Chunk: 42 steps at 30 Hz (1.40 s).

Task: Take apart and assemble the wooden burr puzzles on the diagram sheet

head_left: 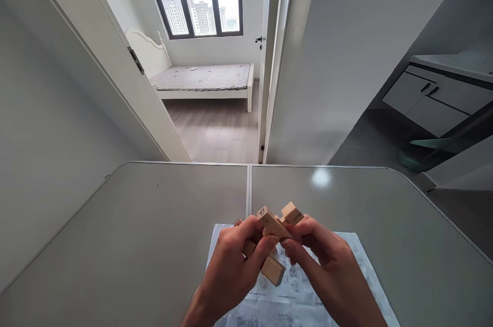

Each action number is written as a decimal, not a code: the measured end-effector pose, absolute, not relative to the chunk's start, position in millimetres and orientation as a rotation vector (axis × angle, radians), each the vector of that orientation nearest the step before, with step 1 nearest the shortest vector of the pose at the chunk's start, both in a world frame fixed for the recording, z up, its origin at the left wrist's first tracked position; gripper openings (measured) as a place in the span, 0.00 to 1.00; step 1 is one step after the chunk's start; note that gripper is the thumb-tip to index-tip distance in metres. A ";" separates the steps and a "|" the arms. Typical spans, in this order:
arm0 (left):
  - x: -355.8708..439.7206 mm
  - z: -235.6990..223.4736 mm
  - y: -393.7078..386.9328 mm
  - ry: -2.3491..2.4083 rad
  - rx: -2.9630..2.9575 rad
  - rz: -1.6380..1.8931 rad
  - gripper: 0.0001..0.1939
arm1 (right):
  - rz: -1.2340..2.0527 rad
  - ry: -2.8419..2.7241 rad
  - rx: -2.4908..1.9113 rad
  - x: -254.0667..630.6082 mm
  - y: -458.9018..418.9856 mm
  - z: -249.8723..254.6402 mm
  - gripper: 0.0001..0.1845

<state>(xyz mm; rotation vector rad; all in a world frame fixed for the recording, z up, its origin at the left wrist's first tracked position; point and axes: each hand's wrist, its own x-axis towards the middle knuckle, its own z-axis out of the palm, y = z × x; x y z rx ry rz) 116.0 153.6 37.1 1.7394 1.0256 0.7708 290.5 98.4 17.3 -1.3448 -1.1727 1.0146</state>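
Between my two hands is a wooden burr puzzle (pixel 272 223), made of several pale notched sticks that cross one another. My left hand (pixel 236 257) is closed round its left side, with thumb and fingers on the sticks. From the right, my right hand (pixel 323 255) pinches the puzzle near its middle. One square stick end (pixel 291 213) points up and away, and another stick (pixel 273 270) juts out below toward me. My fingers hide part of the joints. Underneath lies a white printed sheet (pixel 308 311) with small diagrams, partly covered by my hands and forearms.
The sheet rests on a grey table (pixel 134 245) with a pale seam down its middle. Beyond its far edge, a doorway with an open door (pixel 265 60) shows a bed (pixel 204 78) and a window. A white cabinet (pixel 431 93) stands at the right.
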 end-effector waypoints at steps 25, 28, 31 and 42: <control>124.0 25.5 154.6 1.271 2.025 1.144 0.14 | 1.147 -1.307 -1.333 273.0 92.0 31.2 0.20; 123.0 29.4 154.3 1.322 2.034 1.136 0.13 | 1.144 -1.291 -1.318 273.0 92.0 32.4 0.20; 119.2 34.5 156.3 1.348 1.966 1.153 0.13 | 1.138 -1.319 -1.359 274.9 91.7 34.1 0.21; 101.3 39.7 169.8 1.206 1.857 1.150 0.07 | 1.184 -1.187 -1.371 289.7 87.0 51.5 0.23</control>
